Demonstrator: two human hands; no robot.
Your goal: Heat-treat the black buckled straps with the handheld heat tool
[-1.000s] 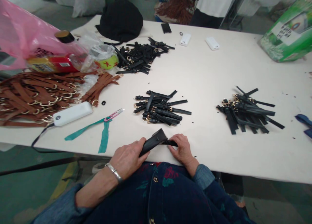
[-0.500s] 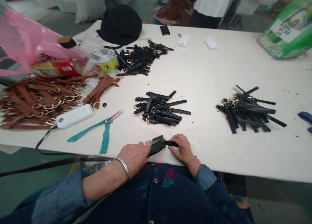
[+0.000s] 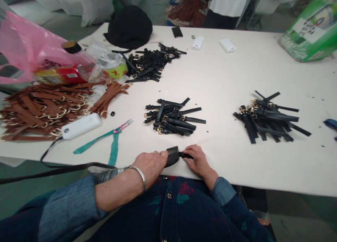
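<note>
My left hand (image 3: pixel 150 166), with a silver bangle at its wrist, is closed around a black tool with a broad flared head (image 3: pixel 173 155). Its kind I cannot make out. A grey ribbed piece (image 3: pixel 105 175) shows behind my left forearm; whether it joins the tool is hidden. At the tool's head, my right hand (image 3: pixel 198 161) pinches a short black strap (image 3: pixel 185 155), mostly covered by the fingers. Just beyond both hands lies a pile of black buckled straps (image 3: pixel 175 117). A second pile of black straps (image 3: pixel 268 119) is farther right.
Pink-handled thread snips (image 3: pixel 123 126) with teal ribbon lie left of the hands, near a white power bank (image 3: pixel 81 126) with a cord. Brown straps (image 3: pixel 44 110) and a pink bag (image 3: pixel 39 41) fill the left. More black straps (image 3: pixel 152 63), a black cap (image 3: pixel 129 27) and a green bag (image 3: pixel 310 31) stand farther back.
My left hand and the black tool have shifted slightly right, toward my right hand. My right hand stays nearly in place on the strap.
</note>
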